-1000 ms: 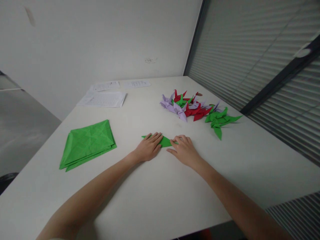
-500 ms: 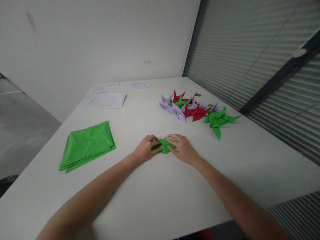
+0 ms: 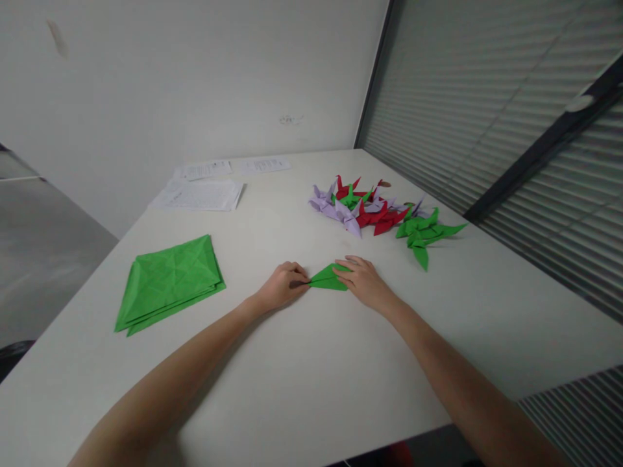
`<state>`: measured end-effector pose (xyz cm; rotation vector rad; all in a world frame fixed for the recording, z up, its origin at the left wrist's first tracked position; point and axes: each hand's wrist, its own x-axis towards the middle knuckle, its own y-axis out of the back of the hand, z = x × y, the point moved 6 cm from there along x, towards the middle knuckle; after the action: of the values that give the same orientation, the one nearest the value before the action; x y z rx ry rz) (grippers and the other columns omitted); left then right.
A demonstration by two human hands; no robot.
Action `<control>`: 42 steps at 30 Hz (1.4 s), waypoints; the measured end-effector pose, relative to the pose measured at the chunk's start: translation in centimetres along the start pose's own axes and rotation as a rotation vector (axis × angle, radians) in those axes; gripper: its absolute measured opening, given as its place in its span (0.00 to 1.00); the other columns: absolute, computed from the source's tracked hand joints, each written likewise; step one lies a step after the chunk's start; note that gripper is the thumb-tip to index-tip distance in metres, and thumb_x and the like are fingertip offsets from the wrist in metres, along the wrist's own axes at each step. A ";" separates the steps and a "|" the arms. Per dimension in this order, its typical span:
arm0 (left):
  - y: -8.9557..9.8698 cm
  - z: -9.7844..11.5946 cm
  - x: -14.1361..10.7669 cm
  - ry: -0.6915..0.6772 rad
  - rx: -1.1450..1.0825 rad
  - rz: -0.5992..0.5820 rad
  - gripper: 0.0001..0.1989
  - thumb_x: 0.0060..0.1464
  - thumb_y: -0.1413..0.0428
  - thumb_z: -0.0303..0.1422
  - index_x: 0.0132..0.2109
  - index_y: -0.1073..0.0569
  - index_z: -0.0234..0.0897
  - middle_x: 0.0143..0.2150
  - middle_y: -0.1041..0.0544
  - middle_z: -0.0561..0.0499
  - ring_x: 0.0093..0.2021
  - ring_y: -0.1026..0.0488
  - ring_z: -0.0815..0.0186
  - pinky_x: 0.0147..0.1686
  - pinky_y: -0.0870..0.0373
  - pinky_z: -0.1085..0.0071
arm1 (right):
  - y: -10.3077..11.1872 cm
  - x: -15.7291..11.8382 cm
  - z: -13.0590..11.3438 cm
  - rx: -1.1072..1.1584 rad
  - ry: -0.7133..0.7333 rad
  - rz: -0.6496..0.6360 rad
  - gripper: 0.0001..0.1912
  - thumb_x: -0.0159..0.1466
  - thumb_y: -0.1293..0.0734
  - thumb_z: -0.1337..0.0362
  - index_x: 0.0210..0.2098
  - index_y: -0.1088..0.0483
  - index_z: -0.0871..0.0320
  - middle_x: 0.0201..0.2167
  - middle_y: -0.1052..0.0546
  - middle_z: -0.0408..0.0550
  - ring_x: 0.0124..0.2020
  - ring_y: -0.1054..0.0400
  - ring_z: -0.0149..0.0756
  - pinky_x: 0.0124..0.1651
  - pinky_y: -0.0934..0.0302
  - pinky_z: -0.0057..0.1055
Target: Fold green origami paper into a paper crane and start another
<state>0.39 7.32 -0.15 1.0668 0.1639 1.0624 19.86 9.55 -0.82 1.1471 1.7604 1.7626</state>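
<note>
A small folded green paper [image 3: 329, 279] lies on the white table between my hands, its narrow tip pointing left and a seam running along its length. My left hand [image 3: 286, 283] is closed, pinching that left tip between thumb and fingers. On the wider right end rests my right hand [image 3: 363, 279], its fingers spread over the paper and pressing it flat. Its thumb is hard to make out.
A stack of creased green sheets [image 3: 170, 282] lies on the left. Folded red, purple and green paper figures [image 3: 377, 211] are clustered at the back right. Printed white papers [image 3: 202, 194] lie at the back left. Wall and blinds border the table [image 3: 272, 389].
The green paper now shows as a long pointed shape instead of a compact one. My right hand has moved slightly right, and my left fingers have closed on the tip.
</note>
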 end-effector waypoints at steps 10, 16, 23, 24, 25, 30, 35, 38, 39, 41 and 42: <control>0.4 2.6 -0.6 -0.214 0.145 -0.081 0.18 0.56 0.49 0.27 0.53 0.27 0.37 0.51 0.23 0.45 0.51 0.27 0.62 0.53 0.35 0.63 | -0.4 0.1 0.9 0.078 0.022 0.003 0.15 0.65 0.36 0.68 0.50 0.25 0.54 0.55 0.26 0.52 0.56 0.35 0.46 0.57 0.39 0.48; -0.2 3.4 -0.9 -0.328 0.349 -0.189 0.17 0.59 0.50 0.31 0.53 0.28 0.36 0.55 0.25 0.44 0.54 0.30 0.59 0.54 0.38 0.59 | -0.2 0.1 0.7 0.118 -0.022 0.055 0.15 0.66 0.36 0.61 0.49 0.25 0.57 0.54 0.26 0.54 0.56 0.35 0.47 0.60 0.44 0.52; -0.4 3.1 -1.0 -0.385 0.328 -0.177 0.17 0.60 0.52 0.33 0.55 0.29 0.36 0.56 0.26 0.44 0.55 0.31 0.58 0.54 0.39 0.59 | -0.7 0.0 0.8 0.119 -0.112 0.073 0.20 0.63 0.33 0.54 0.51 0.27 0.55 0.55 0.27 0.52 0.58 0.37 0.50 0.64 0.52 0.57; -0.4 3.2 -1.1 -0.397 0.321 -0.174 0.17 0.60 0.52 0.33 0.55 0.29 0.36 0.55 0.25 0.44 0.55 0.30 0.58 0.53 0.39 0.59 | -0.7 0.0 0.9 0.116 -0.119 0.068 0.20 0.63 0.33 0.54 0.52 0.27 0.55 0.55 0.27 0.51 0.58 0.38 0.50 0.63 0.52 0.57; -0.4 3.2 -1.1 -0.409 0.315 -0.174 0.17 0.60 0.52 0.33 0.55 0.29 0.36 0.55 0.25 0.44 0.54 0.30 0.58 0.53 0.39 0.59 | -0.8 -0.1 1.0 0.115 -0.125 0.063 0.20 0.63 0.34 0.54 0.53 0.28 0.54 0.56 0.27 0.51 0.58 0.38 0.50 0.63 0.52 0.58; -0.3 3.6 -1.1 -0.433 0.297 -0.200 0.18 0.60 0.52 0.33 0.55 0.30 0.37 0.54 0.24 0.43 0.53 0.29 0.59 0.53 0.39 0.59 | -0.9 -0.2 0.9 0.114 -0.121 0.045 0.22 0.65 0.36 0.55 0.57 0.32 0.53 0.57 0.29 0.52 0.59 0.40 0.49 0.63 0.51 0.56; -0.2 3.4 -1.1 -0.395 0.254 -0.208 0.18 0.58 0.51 0.33 0.55 0.30 0.36 0.54 0.25 0.43 0.54 0.29 0.59 0.53 0.39 0.60 | -1.1 -0.2 0.9 0.112 -0.110 0.027 0.22 0.66 0.38 0.55 0.57 0.33 0.53 0.57 0.30 0.52 0.59 0.40 0.48 0.62 0.50 0.53; -0.2 3.2 -1.0 -0.386 0.238 -0.210 0.16 0.58 0.51 0.33 0.52 0.29 0.36 0.55 0.25 0.43 0.54 0.29 0.59 0.54 0.39 0.59 | -1.1 -0.2 1.0 0.118 -0.129 0.015 0.22 0.66 0.38 0.55 0.57 0.33 0.53 0.58 0.30 0.52 0.60 0.41 0.49 0.62 0.51 0.54; -0.3 3.2 -1.0 -0.384 0.234 -0.213 0.16 0.58 0.51 0.33 0.52 0.29 0.36 0.55 0.25 0.44 0.54 0.29 0.59 0.54 0.39 0.59 | -1.1 -0.2 1.1 0.120 -0.136 0.010 0.22 0.66 0.38 0.55 0.58 0.34 0.53 0.58 0.30 0.52 0.60 0.41 0.49 0.63 0.52 0.54; -0.2 3.0 -1.1 -0.373 0.212 -0.217 0.16 0.58 0.51 0.33 0.52 0.29 0.37 0.55 0.25 0.44 0.55 0.29 0.58 0.55 0.40 0.59 | -1.1 -0.2 1.1 0.122 -0.146 0.005 0.22 0.66 0.37 0.55 0.57 0.33 0.53 0.58 0.31 0.52 0.60 0.41 0.49 0.63 0.52 0.55; -0.2 2.9 -1.1 -0.359 0.194 -0.217 0.17 0.57 0.50 0.33 0.53 0.31 0.37 0.55 0.25 0.44 0.54 0.29 0.59 0.55 0.40 0.59 | -1.1 -0.2 1.1 0.123 -0.147 0.005 0.22 0.65 0.37 0.55 0.57 0.33 0.53 0.58 0.30 0.52 0.60 0.41 0.49 0.63 0.52 0.54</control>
<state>1.65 4.64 0.86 1.3641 0.0911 0.6560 20.53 10.21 -2.03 1.2964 1.7993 1.5479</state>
